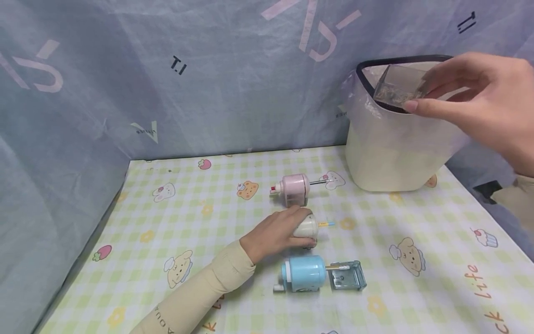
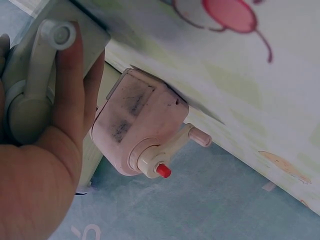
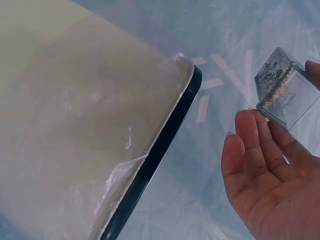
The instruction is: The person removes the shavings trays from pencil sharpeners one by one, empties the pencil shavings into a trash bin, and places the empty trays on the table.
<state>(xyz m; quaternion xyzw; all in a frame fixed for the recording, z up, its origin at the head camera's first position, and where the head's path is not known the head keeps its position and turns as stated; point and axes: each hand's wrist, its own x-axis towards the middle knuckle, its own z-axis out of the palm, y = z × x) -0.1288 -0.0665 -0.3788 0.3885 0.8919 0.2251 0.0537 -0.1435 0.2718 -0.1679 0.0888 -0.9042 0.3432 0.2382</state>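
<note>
My right hand pinches a clear plastic shavings tray over the mouth of the white trash bin. Pencil shavings lie inside the tray, as the right wrist view shows of the same shavings tray. My left hand grips a white crank pencil sharpener on the table, its fingers wrapped over the body. A yellow pencil sticks out of that sharpener's right side. In the left wrist view, part of the white sharpener's crank shows beside the fingers.
Behind the left hand stands a pink pencil sharpener holding a dark pencil. Nearer is a blue pencil sharpener with a pencil, beside its blue shavings tray. A checked tablecloth covers the table; fabric hangs behind.
</note>
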